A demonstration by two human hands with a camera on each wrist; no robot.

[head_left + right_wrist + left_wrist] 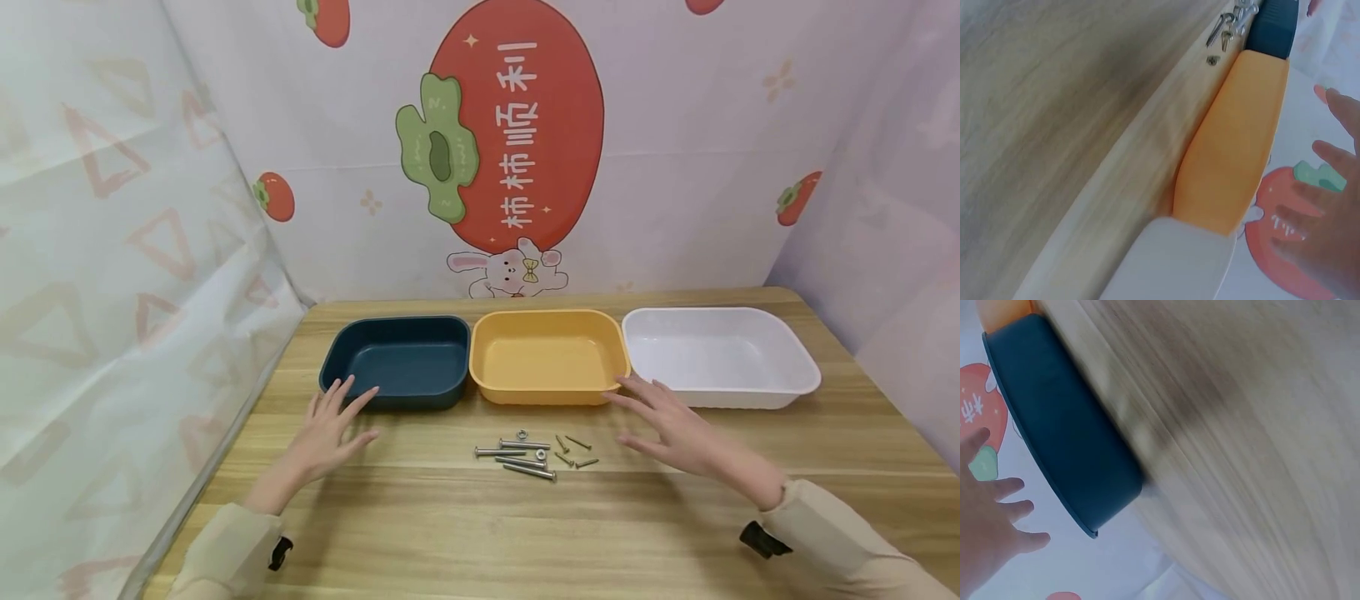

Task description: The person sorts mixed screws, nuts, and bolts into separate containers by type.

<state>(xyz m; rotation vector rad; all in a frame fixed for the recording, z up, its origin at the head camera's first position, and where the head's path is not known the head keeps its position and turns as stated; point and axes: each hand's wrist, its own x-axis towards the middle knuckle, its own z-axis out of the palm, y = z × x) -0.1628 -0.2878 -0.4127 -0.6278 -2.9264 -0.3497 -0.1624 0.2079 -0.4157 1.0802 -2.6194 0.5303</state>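
Note:
My left hand (324, 442) hovers with fingers spread near the front left of a dark teal tray (416, 401). My right hand (681, 429), also spread, is in front of where a yellow tray (547, 395) meets a white tray (738, 399). Neither hand holds anything. Between them on the table lies a small group of hardware: several long silver bolts (529, 472), two hex nuts (522, 434) and several short bronze-coloured screws (587, 462). In the right wrist view, part of that hardware shows beside the yellow tray.
The three trays stand side by side along the back of the wooden table (480, 542); no contents show in them. Behind hangs a white cloth (660, 217) with a large persimmon print. More cloth (112, 350) borders the left side.

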